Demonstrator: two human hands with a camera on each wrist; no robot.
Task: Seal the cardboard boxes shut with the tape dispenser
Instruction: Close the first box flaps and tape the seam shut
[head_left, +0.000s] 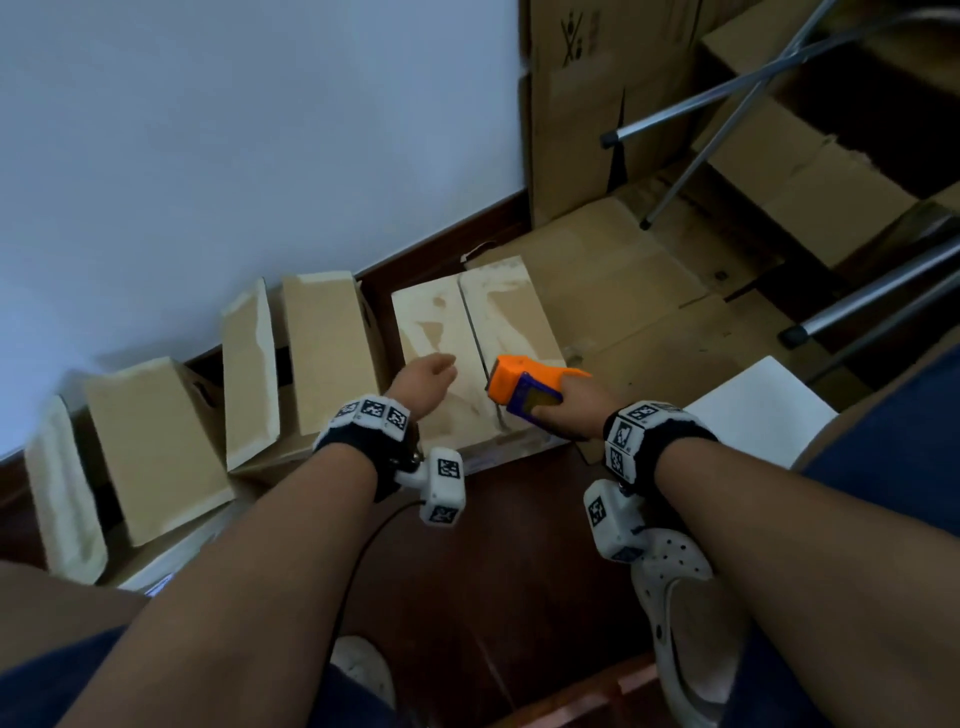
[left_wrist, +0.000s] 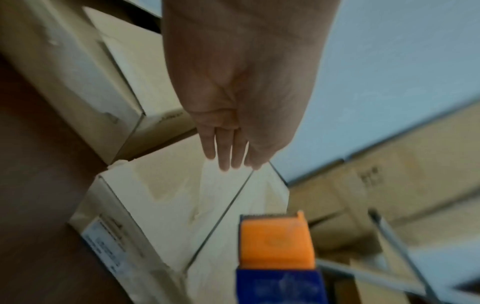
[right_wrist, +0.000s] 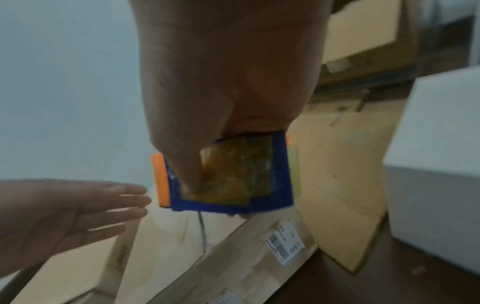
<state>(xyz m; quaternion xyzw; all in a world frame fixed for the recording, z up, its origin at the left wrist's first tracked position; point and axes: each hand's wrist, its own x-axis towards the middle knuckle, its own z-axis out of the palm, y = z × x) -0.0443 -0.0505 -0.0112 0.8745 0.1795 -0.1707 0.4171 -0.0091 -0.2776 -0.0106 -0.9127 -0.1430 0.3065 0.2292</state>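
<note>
Right hand (head_left: 571, 402) fingers round tape dispenser (head_left: 524, 387).

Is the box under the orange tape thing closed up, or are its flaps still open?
Closed. The box has both top flaps folded flat, meeting at a thin seam. The tape dispenser is above it. Whether tape covers the seam, cannot tell.

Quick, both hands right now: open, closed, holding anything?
Left hand: open, fingers straight, holding nothing, above the closed box.
Right hand: gripping the orange and blue tape dispenser over that box.

Matt scuffed cardboard boxes (head_left: 475, 353), glossy orange-and-blue plastic tape dispenser (head_left: 524, 385), dark polished wood floor (head_left: 498, 582)
</note>
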